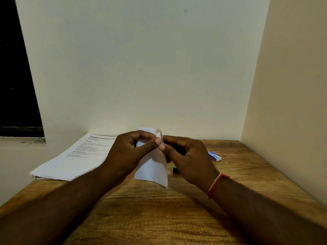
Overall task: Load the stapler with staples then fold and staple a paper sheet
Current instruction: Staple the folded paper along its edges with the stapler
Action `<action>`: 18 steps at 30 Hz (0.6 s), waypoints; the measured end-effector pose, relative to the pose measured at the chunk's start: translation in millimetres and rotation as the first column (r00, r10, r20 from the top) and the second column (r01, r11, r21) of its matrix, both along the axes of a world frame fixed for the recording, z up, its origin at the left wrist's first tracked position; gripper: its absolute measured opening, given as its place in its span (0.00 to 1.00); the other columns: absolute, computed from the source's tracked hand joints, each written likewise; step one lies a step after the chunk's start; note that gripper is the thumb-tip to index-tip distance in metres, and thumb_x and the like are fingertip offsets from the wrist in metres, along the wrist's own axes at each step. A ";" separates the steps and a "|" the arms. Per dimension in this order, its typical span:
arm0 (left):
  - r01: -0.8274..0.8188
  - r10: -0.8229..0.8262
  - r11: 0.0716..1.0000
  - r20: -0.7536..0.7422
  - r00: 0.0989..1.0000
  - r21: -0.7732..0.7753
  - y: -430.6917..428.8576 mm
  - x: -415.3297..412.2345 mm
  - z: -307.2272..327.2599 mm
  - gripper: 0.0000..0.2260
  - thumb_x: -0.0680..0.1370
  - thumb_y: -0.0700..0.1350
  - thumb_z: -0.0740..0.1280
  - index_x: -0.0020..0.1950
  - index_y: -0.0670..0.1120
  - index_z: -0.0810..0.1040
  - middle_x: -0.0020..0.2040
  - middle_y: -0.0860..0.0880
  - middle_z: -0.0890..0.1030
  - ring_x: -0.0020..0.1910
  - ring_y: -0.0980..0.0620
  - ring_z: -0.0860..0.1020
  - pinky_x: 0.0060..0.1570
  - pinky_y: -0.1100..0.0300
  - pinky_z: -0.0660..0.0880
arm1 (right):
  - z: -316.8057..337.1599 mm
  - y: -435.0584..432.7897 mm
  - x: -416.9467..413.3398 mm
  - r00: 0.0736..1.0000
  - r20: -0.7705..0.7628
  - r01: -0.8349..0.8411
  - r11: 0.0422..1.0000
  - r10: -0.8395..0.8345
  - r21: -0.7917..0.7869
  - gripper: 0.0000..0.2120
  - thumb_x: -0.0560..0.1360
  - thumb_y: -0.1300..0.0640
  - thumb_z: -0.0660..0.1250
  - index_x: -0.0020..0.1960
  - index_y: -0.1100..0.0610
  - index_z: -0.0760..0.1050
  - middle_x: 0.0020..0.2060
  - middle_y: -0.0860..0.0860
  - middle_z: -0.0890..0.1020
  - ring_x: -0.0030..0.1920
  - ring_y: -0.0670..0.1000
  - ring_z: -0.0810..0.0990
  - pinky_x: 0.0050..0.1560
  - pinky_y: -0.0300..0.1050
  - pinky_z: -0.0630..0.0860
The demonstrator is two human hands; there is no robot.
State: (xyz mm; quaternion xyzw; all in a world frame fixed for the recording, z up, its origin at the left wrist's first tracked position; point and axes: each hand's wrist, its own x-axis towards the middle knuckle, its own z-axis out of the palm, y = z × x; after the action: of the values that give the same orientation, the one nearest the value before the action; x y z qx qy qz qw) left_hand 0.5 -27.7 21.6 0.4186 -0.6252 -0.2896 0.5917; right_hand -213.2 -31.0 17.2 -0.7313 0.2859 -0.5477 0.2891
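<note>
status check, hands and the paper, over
Left hand and right hand both pinching folded paper sheet at its top, held above the table. Stapler hidden behind right hand. Nothing in the way.

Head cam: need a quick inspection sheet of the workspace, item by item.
Surface: wooden table, bare grain in front.
Job's things: folded paper sheet held up over the table; staple box lying at right; a small teal object, perhaps the stapler, mostly hidden behind the right hand.
Clutter: stack of printed pages at left, overhanging the table edge.
Hands: left hand and right hand both pinch the sheet's top corner; red thread band on the right wrist.
Cables: nothing seen.
Surroundings: plain walls behind and at right; dark window at left.
</note>
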 end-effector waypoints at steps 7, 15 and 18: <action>-0.022 0.023 0.999 0.028 0.999 -0.029 1.5 -1.4 1.5 0.19 0.68 0.68 0.80 0.51 0.57 0.92 0.57 0.53 0.90 0.59 0.45 0.88 0.59 0.34 0.87 | -1.5 -5.0 -1.8 0.998 0.059 0.006 0.998 -0.010 0.069 0.07 0.80 0.57 0.79 0.58 0.51 0.92 0.46 0.45 0.93 0.46 0.46 0.91 0.44 0.38 0.86; -0.011 0.017 0.996 0.069 0.997 -0.090 3.4 -3.4 0.9 0.21 0.69 0.72 0.79 0.50 0.58 0.91 0.54 0.55 0.90 0.57 0.52 0.86 0.55 0.50 0.83 | -1.6 -7.0 -5.3 0.998 0.064 0.011 0.994 -0.018 0.111 0.06 0.77 0.52 0.81 0.54 0.51 0.92 0.44 0.49 0.92 0.45 0.51 0.90 0.41 0.43 0.86; -0.024 0.037 0.992 0.102 0.994 -0.125 4.6 -6.7 2.0 0.15 0.71 0.69 0.78 0.47 0.60 0.92 0.52 0.57 0.90 0.59 0.56 0.85 0.60 0.48 0.82 | -2.3 -6.7 -5.5 0.998 0.052 0.035 0.996 -0.039 0.077 0.05 0.78 0.53 0.82 0.53 0.51 0.92 0.43 0.48 0.92 0.44 0.49 0.90 0.39 0.41 0.85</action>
State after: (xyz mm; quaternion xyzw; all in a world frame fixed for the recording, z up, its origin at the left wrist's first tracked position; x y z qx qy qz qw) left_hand -6.2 -23.1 23.6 0.4051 -0.6653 -0.2193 0.5875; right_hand -218.7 -37.6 14.9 -0.6994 0.3122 -0.5610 0.3140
